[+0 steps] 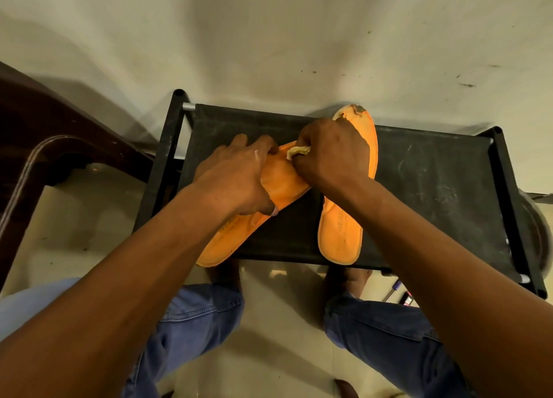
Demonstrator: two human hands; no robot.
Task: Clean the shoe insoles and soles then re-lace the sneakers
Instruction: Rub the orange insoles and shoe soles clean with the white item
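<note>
Head view: we scrub the left insole (263,206) on the black tabletop (434,194).
Our left hand (236,179) presses on it, fingers curled over its far edge; our right hand (332,155) is closed round a small yellowish cloth (299,150) at 12 o'clock of it. Second insole (341,236) lies at 3 o'clock, partly under the right wrist. Risk: the heel overhangs the tabletop edge at 7 o'clock, so hard rubbing could tip it off. Sneakers and laces out of sight; print unreadable.
</note>
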